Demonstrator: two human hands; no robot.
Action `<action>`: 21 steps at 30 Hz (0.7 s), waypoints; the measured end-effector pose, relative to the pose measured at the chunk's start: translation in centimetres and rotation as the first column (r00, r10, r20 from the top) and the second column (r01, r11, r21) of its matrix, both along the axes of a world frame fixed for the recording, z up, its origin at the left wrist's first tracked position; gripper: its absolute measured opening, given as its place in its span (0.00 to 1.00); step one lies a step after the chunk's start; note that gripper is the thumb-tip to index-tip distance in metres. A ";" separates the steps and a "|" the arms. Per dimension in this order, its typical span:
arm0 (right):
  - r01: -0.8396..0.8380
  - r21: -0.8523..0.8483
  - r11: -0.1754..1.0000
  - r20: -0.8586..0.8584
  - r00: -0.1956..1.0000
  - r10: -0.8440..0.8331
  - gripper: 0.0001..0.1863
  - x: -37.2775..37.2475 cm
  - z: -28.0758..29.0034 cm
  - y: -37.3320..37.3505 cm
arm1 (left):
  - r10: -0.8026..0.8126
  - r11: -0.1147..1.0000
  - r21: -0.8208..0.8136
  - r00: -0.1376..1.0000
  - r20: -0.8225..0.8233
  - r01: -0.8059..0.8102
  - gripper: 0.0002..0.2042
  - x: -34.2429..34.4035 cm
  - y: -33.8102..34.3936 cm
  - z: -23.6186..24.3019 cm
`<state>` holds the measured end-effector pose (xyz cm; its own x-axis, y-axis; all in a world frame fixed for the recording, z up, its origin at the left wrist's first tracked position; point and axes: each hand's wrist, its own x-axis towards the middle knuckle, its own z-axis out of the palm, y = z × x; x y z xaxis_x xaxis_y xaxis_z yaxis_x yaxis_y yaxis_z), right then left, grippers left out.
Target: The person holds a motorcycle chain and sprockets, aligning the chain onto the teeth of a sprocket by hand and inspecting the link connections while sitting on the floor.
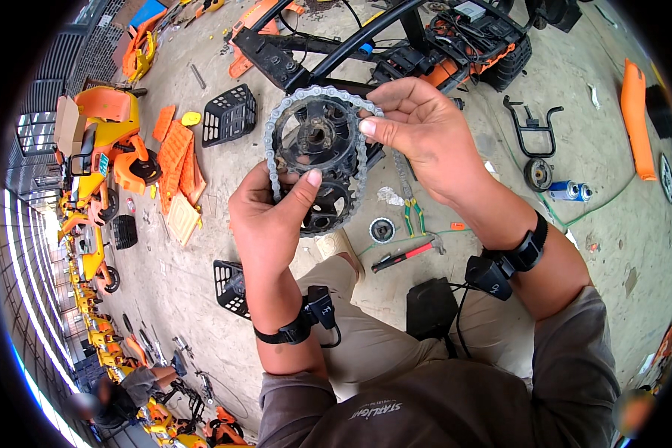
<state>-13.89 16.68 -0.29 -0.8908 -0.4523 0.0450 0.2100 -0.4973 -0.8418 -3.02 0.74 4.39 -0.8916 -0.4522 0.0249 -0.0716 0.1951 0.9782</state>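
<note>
Up in front of me a grey roller chain [271,142] loops around two black toothed sprockets, a larger upper sprocket [311,151] with a central hole and a lower sprocket [328,211]. My left hand [265,216] is closed on the lower left of this assembly, its thumb across the front where the two sprockets meet. At the upper right, my right hand [418,134] pinches the chain between thumb and fingers. Some fingers of both hands are hidden behind the parts. Beyond them lies a black frame [328,63].
On the floor are pliers [413,213], a red-handled hammer [407,254], a round gear part [381,230], blue spray cans [571,191] and black baskets [229,114]. Orange panels [178,160] and yellow scooters [108,123] stand leftward. Another person [123,392] sits at lower left.
</note>
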 end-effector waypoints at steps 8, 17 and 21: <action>-0.015 -0.045 0.999 0.006 1.000 0.016 0.15 0.2 0.0 0.0 | -0.012 1.000 0.020 1.000 -0.008 0.012 0.09 0.0 0.0 0.0; -0.046 -0.060 0.997 0.015 0.999 0.047 0.17 0.1 -0.3 -0.1 | -0.038 0.999 -0.008 0.999 0.014 0.038 0.09 0.2 -0.2 0.2; -0.084 -0.046 0.995 0.024 0.996 0.085 0.17 0.1 -0.2 0.0 | -0.042 0.999 -0.017 0.999 0.022 0.043 0.08 0.4 -0.3 0.3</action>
<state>-13.78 16.69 -0.51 -0.8507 -0.5238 0.0447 0.2739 -0.5143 -0.8127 -2.65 0.40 4.67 -0.9104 -0.4136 0.0128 -0.0844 0.2158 0.9728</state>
